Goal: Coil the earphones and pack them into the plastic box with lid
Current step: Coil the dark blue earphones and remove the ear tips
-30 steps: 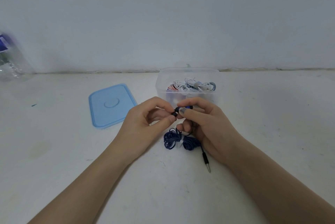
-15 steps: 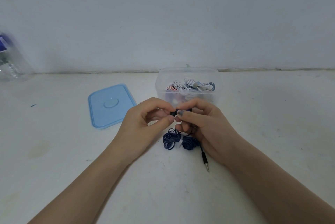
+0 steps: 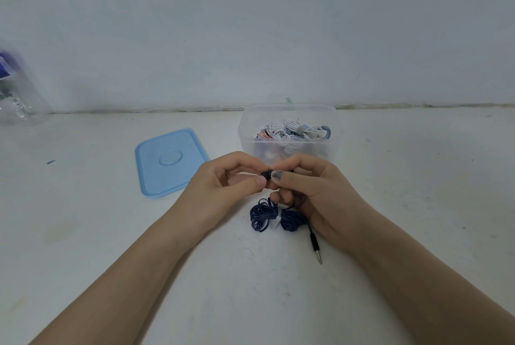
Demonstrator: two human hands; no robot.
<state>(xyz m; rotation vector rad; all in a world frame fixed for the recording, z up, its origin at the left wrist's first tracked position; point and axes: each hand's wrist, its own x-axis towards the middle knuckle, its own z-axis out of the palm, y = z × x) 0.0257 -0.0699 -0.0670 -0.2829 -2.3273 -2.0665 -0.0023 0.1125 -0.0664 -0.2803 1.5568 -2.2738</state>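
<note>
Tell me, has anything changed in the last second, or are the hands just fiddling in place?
Hardly anything. Both hands drifted slightly away from the person, toward the plastic box, and the dark blue cable bundle with its jack plug shifted the same way. The left hand and right hand still pinch the earbuds between their fingertips. The blue lid, box and packed earphones stayed put.

Bare forearms, no sleeves; right grip [image 3: 315,194] thumbnail painted grey-blue.
</note>
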